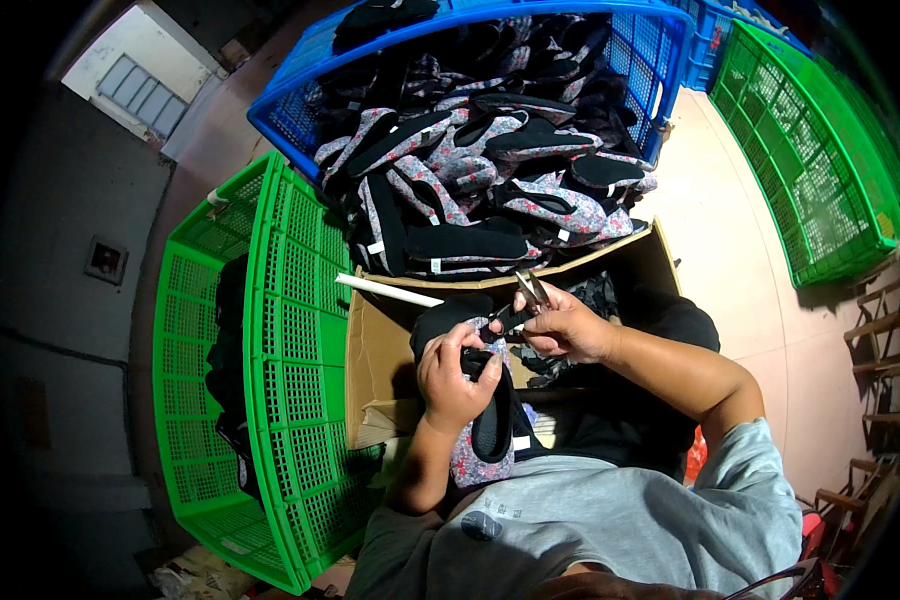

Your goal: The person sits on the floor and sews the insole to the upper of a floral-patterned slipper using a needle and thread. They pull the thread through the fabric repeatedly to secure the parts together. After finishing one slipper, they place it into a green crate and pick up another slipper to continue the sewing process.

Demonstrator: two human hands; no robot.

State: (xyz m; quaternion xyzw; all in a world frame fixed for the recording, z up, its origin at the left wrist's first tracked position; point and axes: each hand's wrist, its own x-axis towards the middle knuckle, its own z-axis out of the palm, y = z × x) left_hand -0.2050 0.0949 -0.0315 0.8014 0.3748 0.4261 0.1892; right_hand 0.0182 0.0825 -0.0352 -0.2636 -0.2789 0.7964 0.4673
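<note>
Snugly, right fingers (pixel 550 323) round snips (pixel 538 298), left (pixel 453 346) on slipper (pixel 466 464).

A soft cloth shoe (pixel 489 432) sits a little below the centre of the frame, its rounded, open end toward the lower edge and its other end pointing up. The outside is pale grey with a small reddish flower print; the opening has a black edge and a dark inside. Its upper part is partly covered. The metal snips (pixel 532 289) are just above and right of it, two shiny prongs tilted toward the upper left.
</note>
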